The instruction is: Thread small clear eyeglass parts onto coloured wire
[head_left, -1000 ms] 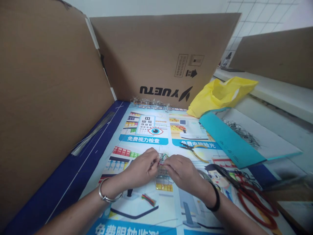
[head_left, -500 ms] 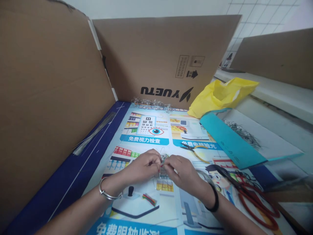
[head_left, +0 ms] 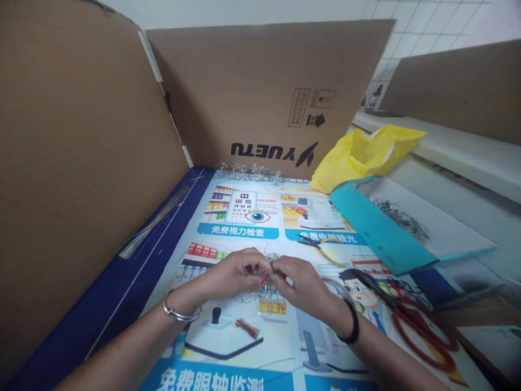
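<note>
My left hand [head_left: 238, 271] and my right hand [head_left: 303, 282] meet over the printed sheet, thumbs and fingertips pinched close together. Between them is a tangle of thin silvery wire [head_left: 266, 290], loose ends of it poking out above and below the fingers. A short red strand [head_left: 264, 279] shows by the left fingertips. Much of what the fingers grip is hidden. A small bundle of coloured strands [head_left: 246, 328] lies on the sheet below my left hand.
Yellow-handled pliers [head_left: 325, 251] lie beyond my right hand, red-handled scissors [head_left: 423, 326] to its right. A turquoise box lid [head_left: 372, 233] holds tangled wire pieces [head_left: 401, 220], beside a yellow bag [head_left: 362, 157]. Straight wires [head_left: 152, 222] lie left. Cardboard panels [head_left: 244, 92] stand behind and left.
My left hand's fingers have shifted, and the red strand between the hands shows more clearly. Both hands stay together over the wire. The whole view has moved slightly.
</note>
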Demonstrator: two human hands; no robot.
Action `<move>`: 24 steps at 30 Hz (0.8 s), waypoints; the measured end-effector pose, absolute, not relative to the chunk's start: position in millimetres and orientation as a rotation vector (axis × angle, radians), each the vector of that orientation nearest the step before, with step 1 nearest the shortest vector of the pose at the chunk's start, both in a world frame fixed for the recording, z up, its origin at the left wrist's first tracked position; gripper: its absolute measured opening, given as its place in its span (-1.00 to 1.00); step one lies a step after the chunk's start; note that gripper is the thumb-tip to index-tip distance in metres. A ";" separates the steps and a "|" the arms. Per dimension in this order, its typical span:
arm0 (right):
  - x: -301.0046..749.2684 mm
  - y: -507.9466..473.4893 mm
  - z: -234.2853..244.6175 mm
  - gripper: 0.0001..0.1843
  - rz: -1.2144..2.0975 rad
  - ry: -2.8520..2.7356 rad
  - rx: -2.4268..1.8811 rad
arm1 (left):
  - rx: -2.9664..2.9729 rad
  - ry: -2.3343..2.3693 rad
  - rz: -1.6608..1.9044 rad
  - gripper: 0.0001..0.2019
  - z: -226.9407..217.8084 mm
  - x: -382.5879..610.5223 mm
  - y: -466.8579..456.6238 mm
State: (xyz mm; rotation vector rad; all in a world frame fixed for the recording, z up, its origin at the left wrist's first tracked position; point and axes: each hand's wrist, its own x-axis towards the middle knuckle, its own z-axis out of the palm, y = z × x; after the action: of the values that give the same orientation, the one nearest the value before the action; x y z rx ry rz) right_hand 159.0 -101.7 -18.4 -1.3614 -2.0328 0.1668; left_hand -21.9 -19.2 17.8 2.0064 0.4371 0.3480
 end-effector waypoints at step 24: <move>155.2 -105.1 -6.7 -0.86 0.138 -2.045 -1.267 | 1.902 0.650 0.602 -0.84 5.3 -19.2 -24.0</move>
State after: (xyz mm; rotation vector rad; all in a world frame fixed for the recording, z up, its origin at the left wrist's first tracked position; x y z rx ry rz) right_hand 155.2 -105.1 -6.7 -1.2670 -2.0447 0.1378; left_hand -19.2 -24.0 5.3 1.9016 0.6497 0.6022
